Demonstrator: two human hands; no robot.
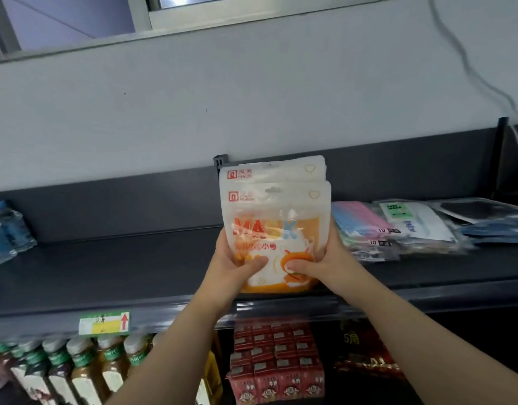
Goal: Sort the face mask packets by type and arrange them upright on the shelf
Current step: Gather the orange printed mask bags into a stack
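In the head view, a small stack of orange mask packets stands upright, long axis vertical, its lower edge at or just above the front part of the dark shelf; whether it rests there cannot be told. At least two packets are in the stack, the rear one riding higher. Both hands clasp its lower half: the left hand on the stack's left edge, the right hand on its right edge, thumbs pressed to the front. Each grip is closed round the stack, both equally near.

Right of the stack, near it, the unsorted pile of mixed packets lies flat. Behind the stack rises the shelf's back panel. Well left of the stack stand water bottles, with bare shelf between, so nothing seems to block setting the stack down. Below the stack sit drink bottles and red sachets.
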